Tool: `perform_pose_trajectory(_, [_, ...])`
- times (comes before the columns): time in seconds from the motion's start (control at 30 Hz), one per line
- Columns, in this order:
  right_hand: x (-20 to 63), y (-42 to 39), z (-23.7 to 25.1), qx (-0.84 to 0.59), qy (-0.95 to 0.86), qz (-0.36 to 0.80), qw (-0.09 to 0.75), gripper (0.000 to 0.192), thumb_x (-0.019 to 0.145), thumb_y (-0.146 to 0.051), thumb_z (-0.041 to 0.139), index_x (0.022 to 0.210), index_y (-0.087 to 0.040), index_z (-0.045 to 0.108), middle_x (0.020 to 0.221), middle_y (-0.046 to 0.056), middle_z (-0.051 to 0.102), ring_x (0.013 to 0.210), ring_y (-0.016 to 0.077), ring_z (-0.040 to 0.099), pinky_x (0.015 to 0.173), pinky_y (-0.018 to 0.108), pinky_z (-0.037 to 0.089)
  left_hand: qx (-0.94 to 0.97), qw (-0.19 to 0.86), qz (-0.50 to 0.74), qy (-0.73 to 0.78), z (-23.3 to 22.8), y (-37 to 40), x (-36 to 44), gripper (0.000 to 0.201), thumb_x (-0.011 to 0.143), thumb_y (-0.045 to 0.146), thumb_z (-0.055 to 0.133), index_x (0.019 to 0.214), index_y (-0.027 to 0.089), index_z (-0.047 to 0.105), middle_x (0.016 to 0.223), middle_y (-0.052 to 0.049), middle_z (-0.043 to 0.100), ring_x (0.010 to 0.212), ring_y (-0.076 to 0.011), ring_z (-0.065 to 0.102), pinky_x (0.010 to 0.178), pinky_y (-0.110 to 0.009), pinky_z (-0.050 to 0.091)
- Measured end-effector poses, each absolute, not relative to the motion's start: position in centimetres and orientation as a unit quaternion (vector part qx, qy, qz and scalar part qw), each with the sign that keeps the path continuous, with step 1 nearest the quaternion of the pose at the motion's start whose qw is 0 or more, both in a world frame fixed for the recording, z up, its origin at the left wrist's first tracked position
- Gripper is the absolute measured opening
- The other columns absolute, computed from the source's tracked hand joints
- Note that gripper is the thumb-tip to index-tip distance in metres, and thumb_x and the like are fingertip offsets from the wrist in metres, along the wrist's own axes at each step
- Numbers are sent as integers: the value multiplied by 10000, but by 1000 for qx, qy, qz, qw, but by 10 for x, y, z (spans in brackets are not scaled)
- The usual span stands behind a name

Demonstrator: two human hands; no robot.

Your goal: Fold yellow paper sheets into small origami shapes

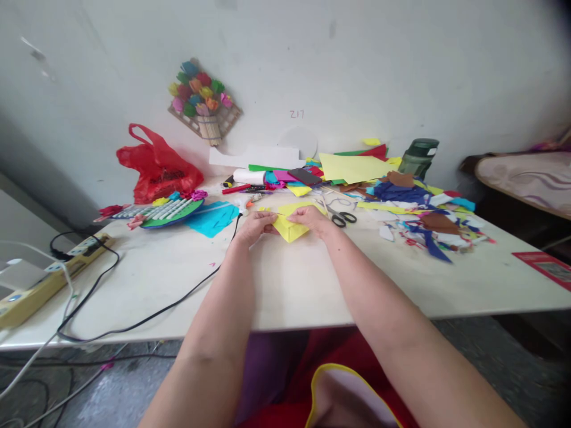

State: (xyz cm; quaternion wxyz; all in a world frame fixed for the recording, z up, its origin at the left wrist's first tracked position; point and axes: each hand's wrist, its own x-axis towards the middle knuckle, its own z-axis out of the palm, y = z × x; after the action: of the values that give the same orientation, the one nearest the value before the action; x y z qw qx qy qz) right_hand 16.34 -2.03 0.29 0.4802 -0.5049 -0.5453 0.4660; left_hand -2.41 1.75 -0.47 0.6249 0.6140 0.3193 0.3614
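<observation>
Between the person's two hands, just above or on the surface (can't tell which): yellow paper, creased, one corner pointing at the person. Left hand pinches its left edge, fingers closed on it. Right hand grips the right side, thumb and fingers bent over the sheet.

Just right of the right hand: scissors, black handles toward the right. Farther right: heap of paper scraps, mixed colors. Green bottle stands beyond the right hand, behind the heap.

Just left of and beyond the left hand: blue paper, lying flat. Past that, a round green craft piece with pale sticks on it; red plastic bag behind. Power strip well left of the left hand.
</observation>
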Motion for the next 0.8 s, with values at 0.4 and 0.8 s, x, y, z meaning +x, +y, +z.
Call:
perform_pose_trajectory(0.4, [160,-21,2,-508,-577,430,473,181,534,-294,687,537,-154,572,498,-47,500,516,91,440,512,220,328,544,677,344,356,-6,18,-18,256,687,351,573,768,114,626,653,-86,660,630,-205,644,592,-330,533])
perform_pose_trajectory(0.8, [154,-27,8,-501,-583,419,484,200,523,-328,665,548,-153,571,522,-47,486,532,93,431,526,225,320,611,598,375,359,-6,14,-16,317,587,411,730,642,134,586,617,-4,590,569,-114,554,554,-241,466])
